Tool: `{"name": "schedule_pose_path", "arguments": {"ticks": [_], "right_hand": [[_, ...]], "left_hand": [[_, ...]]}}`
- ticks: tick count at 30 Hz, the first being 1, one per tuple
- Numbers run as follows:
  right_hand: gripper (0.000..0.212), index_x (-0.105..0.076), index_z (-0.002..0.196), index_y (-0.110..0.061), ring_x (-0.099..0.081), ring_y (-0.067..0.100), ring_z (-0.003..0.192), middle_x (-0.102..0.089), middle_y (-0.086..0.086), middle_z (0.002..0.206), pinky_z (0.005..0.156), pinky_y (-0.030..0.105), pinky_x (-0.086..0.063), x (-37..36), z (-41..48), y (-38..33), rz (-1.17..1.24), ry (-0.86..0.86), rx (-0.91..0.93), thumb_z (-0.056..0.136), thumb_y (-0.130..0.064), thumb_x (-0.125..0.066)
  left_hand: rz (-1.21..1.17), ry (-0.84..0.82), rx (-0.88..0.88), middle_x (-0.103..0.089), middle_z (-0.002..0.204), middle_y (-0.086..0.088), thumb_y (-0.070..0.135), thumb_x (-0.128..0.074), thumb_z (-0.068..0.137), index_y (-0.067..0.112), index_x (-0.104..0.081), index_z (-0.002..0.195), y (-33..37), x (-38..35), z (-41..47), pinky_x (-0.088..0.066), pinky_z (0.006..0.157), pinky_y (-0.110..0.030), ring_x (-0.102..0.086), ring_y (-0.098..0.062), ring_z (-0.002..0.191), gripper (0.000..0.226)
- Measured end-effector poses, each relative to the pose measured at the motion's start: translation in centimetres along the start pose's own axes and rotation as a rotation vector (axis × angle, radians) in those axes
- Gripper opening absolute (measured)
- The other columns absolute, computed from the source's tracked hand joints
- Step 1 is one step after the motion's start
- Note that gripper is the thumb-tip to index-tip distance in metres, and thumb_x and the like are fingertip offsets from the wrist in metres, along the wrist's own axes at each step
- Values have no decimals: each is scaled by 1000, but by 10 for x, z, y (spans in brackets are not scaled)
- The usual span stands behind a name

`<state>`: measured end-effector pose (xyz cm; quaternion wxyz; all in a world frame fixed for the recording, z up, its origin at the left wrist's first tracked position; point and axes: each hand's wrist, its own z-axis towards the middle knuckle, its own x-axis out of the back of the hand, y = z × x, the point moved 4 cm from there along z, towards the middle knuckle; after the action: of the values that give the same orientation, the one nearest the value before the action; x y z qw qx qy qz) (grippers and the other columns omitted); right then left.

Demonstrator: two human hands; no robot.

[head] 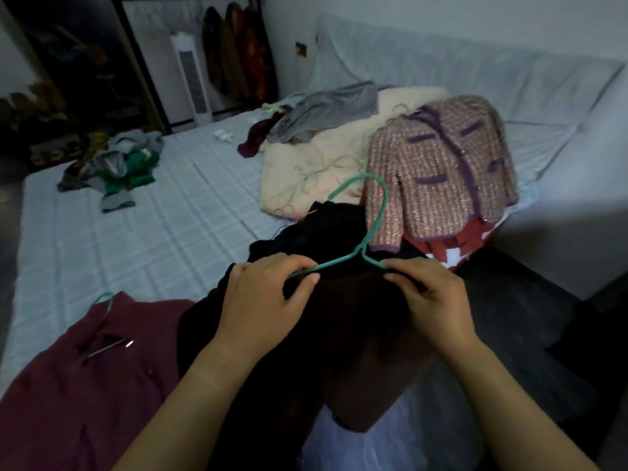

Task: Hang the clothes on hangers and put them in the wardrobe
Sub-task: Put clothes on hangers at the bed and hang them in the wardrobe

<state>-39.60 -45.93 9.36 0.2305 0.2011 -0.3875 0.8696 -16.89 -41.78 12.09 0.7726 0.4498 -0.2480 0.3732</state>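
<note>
As the green hanger lies crosswise on the black garment, hook pointing away, the left hand and right hand each pinch its nearer arm.

Body in view: two hands and two forearms only. The left hand is showing bare, and the left thumbnail is showing short and plain. The right hand is likewise showing bare, the right thumbnail short and plain as well. The left forearm is running uncovered from the wrist to the lower edge of the frame. The right forearm is running uncovered in the same way. Whatever is being worn higher up is lying outside the frame. Dim light is blurring finer detail on the fingers.
</note>
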Motion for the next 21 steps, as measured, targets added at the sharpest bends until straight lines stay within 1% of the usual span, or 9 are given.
{"name": "schedule_pose_path", "arguments": {"ticks": [2, 4, 6, 7, 9, 12, 14, 17, 21], "right_hand": [[19, -73, 97, -13, -59, 9, 81, -68, -6, 88, 78, 17, -43, 22, 23, 10, -42, 73, 51, 79, -14, -67], [18, -73, 97, -11, -57, 8, 79, -69, -2, 86, 77, 18, -43, 36, 48, 24, -73, 96, 89, 80, -14, -66], [19, -73, 99, -11, -57, 9, 80, -69, 0, 85, 76, 21, -44, 38, 73, 40, -101, 61, 134, 82, -16, -66], [19, -72, 99, -11, -57, 9, 79, -69, 0, 85, 76, 22, -44, 34, 85, 48, -111, 32, 161, 83, -18, -65], [21, -72, 99, -11, -57, 10, 80, -69, 1, 85, 74, 26, -45, 19, 107, 68, -121, -34, 203, 84, -22, -63], [24, -72, 102, -16, -57, 11, 81, -68, -4, 87, 74, 31, -46, 0, 135, 97, -104, -151, 182, 86, -29, -59], [25, -72, 104, -20, -59, 12, 82, -68, -6, 89, 73, 33, -48, -13, 162, 113, -102, -210, 171, 86, -32, -57], [26, -72, 104, -20, -61, 15, 80, -69, -4, 88, 72, 33, -49, -38, 209, 128, -72, -258, 182, 86, -33, -57], [24, -73, 101, -18, -63, 21, 78, -71, 0, 87, 70, 36, -51, -91, 253, 162, -69, -345, 169, 81, -26, -64]], "left_hand": [[22, -25, -93, -63, 99, 17, 48, -51, 86, 33, -63, 112, 11, -6, 25, -50, 81, -44, -61, -6, 91, 33], [66, -18, -132, -60, 102, 13, 48, -52, 85, 30, -61, 116, 7, -13, 47, -50, 80, -43, -59, -10, 93, 38], [117, -10, -87, -59, 102, 7, 54, -49, 83, 26, -64, 111, -12, -25, 66, -50, 78, -42, -57, -15, 92, 42], [113, -21, -33, -59, 99, 7, 57, -47, 82, 26, -65, 106, -23, -33, 73, -49, 77, -40, -56, -15, 91, 44], [56, -55, 74, -58, 88, 13, 62, -44, 78, 28, -66, 95, -46, -53, 86, -48, 71, -35, -54, -13, 86, 43], [2, -39, 121, -60, 79, 18, 64, -45, 74, 31, -67, 86, -63, -69, 103, -38, 69, -18, -52, -10, 80, 41], [-9, -5, 143, -60, 77, 18, 62, -47, 74, 31, -68, 85, -73, -70, 122, -33, 70, -15, -52, -8, 77, 39], [-5, 33, 172, -60, 73, 18, 59, -49, 75, 31, -69, 84, -93, -69, 158, -32, 68, -16, -50, -8, 72, 36], [100, -33, 248, -61, 75, 15, 63, -44, 76, 32, -68, 84, -135, -85, 195, -39, 65, -27, -50, -12, 74, 40]]}}
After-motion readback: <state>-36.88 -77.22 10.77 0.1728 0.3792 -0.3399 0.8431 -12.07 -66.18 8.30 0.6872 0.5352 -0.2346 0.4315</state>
